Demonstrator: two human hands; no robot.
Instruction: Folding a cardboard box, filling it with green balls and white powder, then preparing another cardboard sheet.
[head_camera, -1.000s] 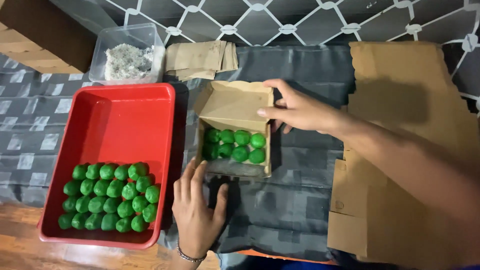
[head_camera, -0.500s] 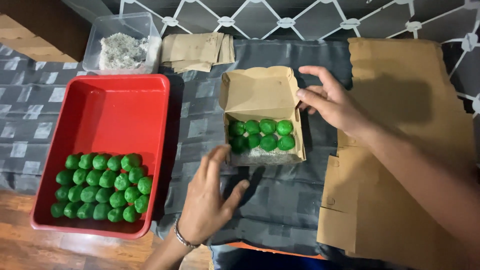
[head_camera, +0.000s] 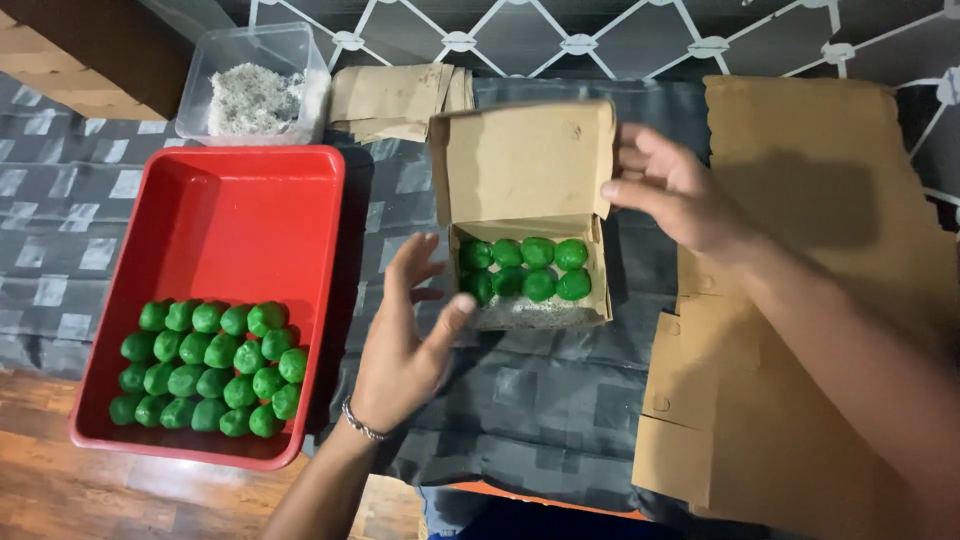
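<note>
A small brown cardboard box (head_camera: 525, 170) stands open on the dark patterned cloth, its lid raised. Several green balls (head_camera: 525, 268) fill the back half of it; the front half shows a grey bottom. My right hand (head_camera: 680, 195) touches the right edge of the raised lid with its fingertips. My left hand (head_camera: 405, 335) hovers with fingers spread just left of the box's front corner, holding nothing. A red plastic tray (head_camera: 235, 215) lies to the left with several more green balls (head_camera: 215, 368) packed in its near end.
A clear plastic tub (head_camera: 255, 85) of grey-white flakes stands behind the tray. Folded brown box blanks (head_camera: 395, 100) lie beside it. A stack of flat cardboard blanks (head_camera: 800, 290) covers the right side. Wooden floor shows at the bottom left.
The box has moved right and toward the middle. My left hand rose from the cloth to the box's left side. My right hand shifted to the lid's right edge, which now stands more upright.
</note>
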